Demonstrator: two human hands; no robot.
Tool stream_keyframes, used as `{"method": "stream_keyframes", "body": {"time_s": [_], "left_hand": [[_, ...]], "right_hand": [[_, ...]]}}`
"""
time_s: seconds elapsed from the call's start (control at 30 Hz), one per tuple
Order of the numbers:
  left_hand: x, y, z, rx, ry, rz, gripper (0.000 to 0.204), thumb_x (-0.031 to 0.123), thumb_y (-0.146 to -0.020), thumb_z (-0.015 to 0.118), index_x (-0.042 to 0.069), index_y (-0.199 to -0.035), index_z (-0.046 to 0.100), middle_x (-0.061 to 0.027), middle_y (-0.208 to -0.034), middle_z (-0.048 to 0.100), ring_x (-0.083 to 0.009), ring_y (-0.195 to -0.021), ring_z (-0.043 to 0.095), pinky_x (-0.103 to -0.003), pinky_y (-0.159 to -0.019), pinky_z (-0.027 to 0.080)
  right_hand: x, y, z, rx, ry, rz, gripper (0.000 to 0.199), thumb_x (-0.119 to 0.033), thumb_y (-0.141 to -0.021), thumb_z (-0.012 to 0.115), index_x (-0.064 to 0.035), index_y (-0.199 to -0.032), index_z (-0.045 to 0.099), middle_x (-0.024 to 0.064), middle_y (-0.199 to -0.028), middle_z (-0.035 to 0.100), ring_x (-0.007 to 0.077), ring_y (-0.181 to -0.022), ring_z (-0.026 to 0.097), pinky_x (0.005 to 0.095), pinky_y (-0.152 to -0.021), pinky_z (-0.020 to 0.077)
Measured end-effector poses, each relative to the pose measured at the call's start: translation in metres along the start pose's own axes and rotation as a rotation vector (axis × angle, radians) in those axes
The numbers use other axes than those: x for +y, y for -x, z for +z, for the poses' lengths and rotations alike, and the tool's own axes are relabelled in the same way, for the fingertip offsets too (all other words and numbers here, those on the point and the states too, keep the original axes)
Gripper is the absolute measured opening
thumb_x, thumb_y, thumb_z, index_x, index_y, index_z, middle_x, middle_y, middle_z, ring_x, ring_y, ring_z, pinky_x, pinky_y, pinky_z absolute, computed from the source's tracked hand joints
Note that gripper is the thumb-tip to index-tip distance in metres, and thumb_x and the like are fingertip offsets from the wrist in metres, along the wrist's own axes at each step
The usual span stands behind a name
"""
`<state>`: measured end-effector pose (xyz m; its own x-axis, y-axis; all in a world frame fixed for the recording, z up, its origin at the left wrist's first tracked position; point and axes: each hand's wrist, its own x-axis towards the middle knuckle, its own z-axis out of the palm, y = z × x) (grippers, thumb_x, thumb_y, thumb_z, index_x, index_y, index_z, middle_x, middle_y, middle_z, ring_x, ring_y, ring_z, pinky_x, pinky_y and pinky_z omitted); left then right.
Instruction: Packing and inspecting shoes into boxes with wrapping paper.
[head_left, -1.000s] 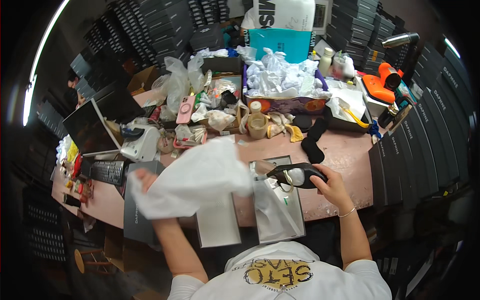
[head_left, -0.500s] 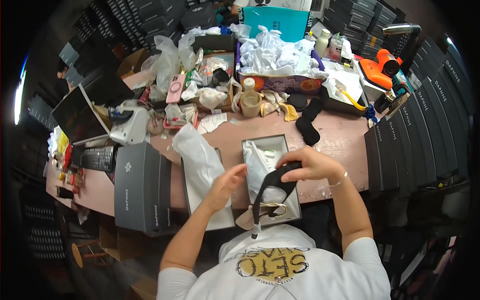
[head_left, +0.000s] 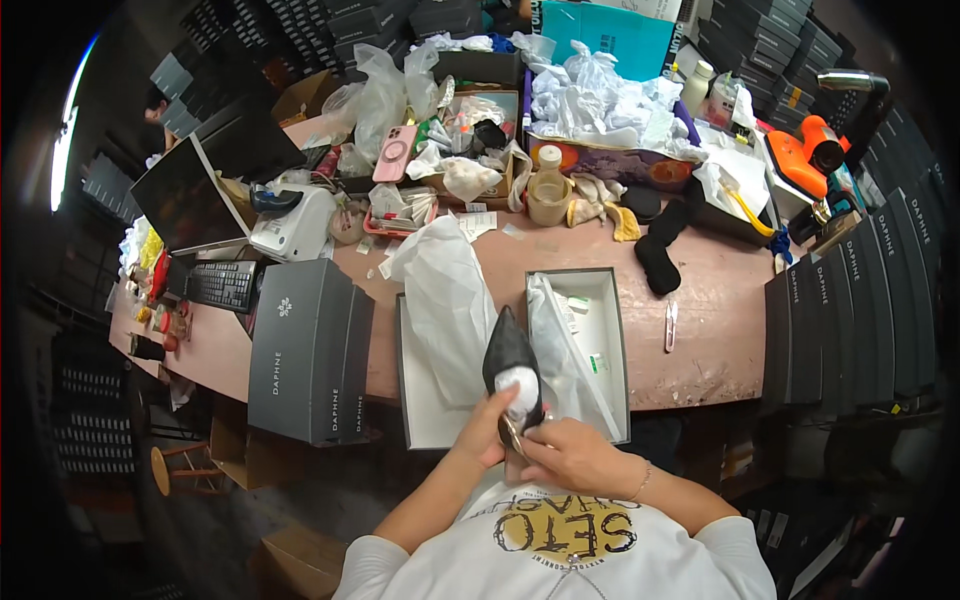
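Note:
A black pointed-toe shoe [head_left: 509, 346] with white stuffing inside is held close to my shirt, its toe aimed away from me. My left hand [head_left: 487, 428] grips it on the left, thumb by the stuffing. On the other side, the fingers of my right hand [head_left: 574, 452] are closed at the strap and heel part, where fine detail is hidden. Beyond the shoe, an open shoebox [head_left: 617, 350] holds a translucent wrapper [head_left: 556, 335] and small white-and-green packets. Crumpled white tissue paper [head_left: 440, 300] lies in a shallow box half [head_left: 426, 432] to the left.
Grey shoeboxes [head_left: 300, 355] stand at left, with more stacked [head_left: 850, 310] at right. A slim cutter-like tool [head_left: 670, 326] and a black eye-mask-shaped thing [head_left: 658, 262] lie on the pink table [head_left: 710, 345]. Behind are a jar [head_left: 549, 195], a phone [head_left: 395, 155] and a paper-filled carton [head_left: 610, 145].
The shoe has turned from toe-in-hand over the right box to toe pointing away near my chest. My left hand, open before, now grips it too. The view has shifted.

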<state>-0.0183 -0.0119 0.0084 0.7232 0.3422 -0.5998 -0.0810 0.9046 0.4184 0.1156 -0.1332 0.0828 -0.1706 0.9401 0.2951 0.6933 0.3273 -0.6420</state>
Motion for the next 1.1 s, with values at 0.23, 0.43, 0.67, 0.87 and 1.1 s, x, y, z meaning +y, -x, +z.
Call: {"method": "stream_keyframes", "body": {"time_s": [0.23,0.43,0.67,0.87,1.1], "left_hand": [[-0.035,0.041,0.008,-0.138,-0.226,0.074,0.073,-0.008,-0.078,0.054,0.009,-0.141,0.022,-0.0115,-0.116,0.050,-0.0225,-0.101,0.060,-0.037,-0.085,0.054],[-0.013,0.033,0.023,-0.188,-0.389,0.219,0.089,-0.011,-0.070,0.057,0.016,-0.144,0.014,-0.0116,-0.120,0.045,-0.0217,-0.104,0.057,-0.035,-0.085,0.053],[0.005,0.000,0.013,-0.211,-0.110,0.101,0.064,0.001,-0.074,0.057,0.004,-0.134,0.035,-0.0169,-0.112,0.060,-0.0272,-0.098,0.063,-0.042,-0.087,0.054],[0.003,0.003,0.018,-0.218,-0.119,0.204,0.069,0.006,-0.076,0.058,0.015,-0.139,0.031,-0.0114,-0.129,0.048,-0.0250,-0.117,0.051,-0.042,-0.098,0.046],[-0.004,0.013,0.036,-0.180,-0.101,0.285,0.088,0.071,-0.085,0.041,0.007,-0.144,0.026,-0.0109,-0.146,0.034,-0.0267,-0.136,0.032,-0.046,-0.111,0.027]], "right_hand": [[0.020,-0.002,-0.020,-0.001,-0.137,0.370,0.040,-0.026,-0.085,0.066,-0.0055,-0.118,0.057,0.0117,-0.094,0.062,0.0265,-0.068,0.064,0.0334,-0.061,0.0517],[0.032,-0.019,-0.008,-0.047,0.061,0.418,0.050,-0.027,-0.079,0.070,-0.0068,-0.122,0.053,0.0132,-0.097,0.063,0.0303,-0.078,0.064,0.0365,-0.063,0.0522],[0.065,-0.006,-0.031,0.455,-0.082,0.448,0.045,-0.016,-0.082,0.067,-0.0024,-0.123,0.054,0.0176,-0.106,0.062,0.0334,-0.093,0.059,0.0393,-0.082,0.0485],[0.056,-0.016,-0.009,0.091,-0.209,0.267,0.053,-0.036,-0.094,0.050,0.0034,-0.128,0.045,0.0240,-0.127,0.050,0.0378,-0.122,0.045,0.0516,-0.109,0.0240],[0.088,-0.068,0.056,-0.023,0.041,0.240,0.047,-0.042,-0.096,0.041,0.0043,-0.099,0.050,0.0186,-0.093,0.048,0.0374,-0.097,0.047,0.0627,-0.105,0.0178]]}}
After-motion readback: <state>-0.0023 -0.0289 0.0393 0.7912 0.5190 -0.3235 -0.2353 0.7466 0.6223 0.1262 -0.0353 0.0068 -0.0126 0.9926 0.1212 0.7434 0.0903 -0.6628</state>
